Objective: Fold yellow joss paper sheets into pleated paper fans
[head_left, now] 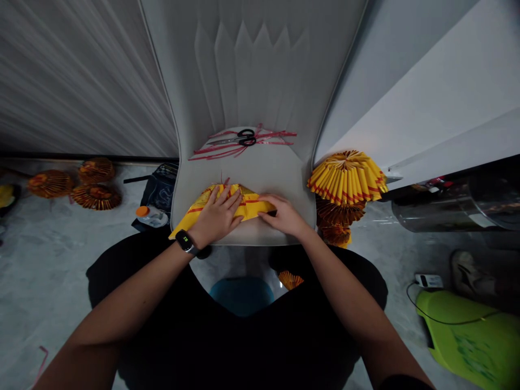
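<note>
left hand [215, 216] | right hand [284, 215] | both pressing folded yellow paper [252, 208]

Paper sheet [231, 205]: thin, matt yellow w/ red print, a bit crinkled. Seat [260, 173] under it: smooth synthetic leather, satin grey, stitched seams. Scissors [231, 138]: steel blades w/ dull sheen, black plastic handles. Strips [268, 134] around them: shiny red plastic, prob. Paper fans [347, 177] right of seat: matt, same paper by the look. Floor [60, 254]: smooth grey, mottled, slight gloss. Tub [447, 206]: clear glossy plastic. Green object [459, 336]: matt plastic.
</note>
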{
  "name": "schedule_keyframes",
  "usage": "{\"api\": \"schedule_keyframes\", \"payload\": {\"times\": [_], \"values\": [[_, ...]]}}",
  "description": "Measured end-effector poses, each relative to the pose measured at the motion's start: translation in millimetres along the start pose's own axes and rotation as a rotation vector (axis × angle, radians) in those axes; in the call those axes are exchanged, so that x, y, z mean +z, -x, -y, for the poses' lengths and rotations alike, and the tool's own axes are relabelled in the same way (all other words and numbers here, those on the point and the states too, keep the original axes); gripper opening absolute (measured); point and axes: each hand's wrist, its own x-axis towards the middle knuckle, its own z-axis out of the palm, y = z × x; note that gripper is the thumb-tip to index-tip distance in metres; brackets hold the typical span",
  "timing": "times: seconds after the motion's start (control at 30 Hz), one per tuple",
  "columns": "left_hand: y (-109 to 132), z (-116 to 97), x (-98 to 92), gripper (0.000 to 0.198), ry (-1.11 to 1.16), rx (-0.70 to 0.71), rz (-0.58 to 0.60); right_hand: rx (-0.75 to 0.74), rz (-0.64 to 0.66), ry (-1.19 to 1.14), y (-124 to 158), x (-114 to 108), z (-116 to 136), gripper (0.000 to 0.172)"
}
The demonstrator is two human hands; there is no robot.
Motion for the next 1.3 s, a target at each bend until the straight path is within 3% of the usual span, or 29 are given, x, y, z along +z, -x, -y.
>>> {"api": "schedule_keyframes", "payload": {"times": [0.1, 0.37, 0.57, 0.67, 0.8, 1.0, 1.3], "values": [[0, 0, 1.8, 0.065, -0.019, 0.003, -0.007, 0.042, -0.057, -0.004, 0, -3, 2, 0.042], [0, 0, 5.8, 0.071, -0.051, 0.014, -0.045, 0.164, -0.176, -0.019, -1, -5, 4, 0.032], [0, 0, 5.7, 0.071, -0.060, 0.008, -0.036, 0.160, -0.092, -0.011, 0, -6, 2, 0.051], [0, 0, 6.0, 0.068, -0.063, 0.003, -0.035, 0.161, -0.101, -0.012, -1, -3, -2, 0.042], [0, -1, 4.6, 0.057, -0.046, 0.009, -0.044, 0.302, -0.174, 0.000, -4, -6, -9, 0.036], [1, -2, -0.1, 0.051, -0.058, 0.032, -0.051, 0.382, -0.014, 0.184, -8, -32, -14, 0.032], [-6, -8, -8.2, 0.056, -0.079, 0.038, 0.003, 0.572, 0.073, 0.204, -17, -46, -4, 0.036]]}}
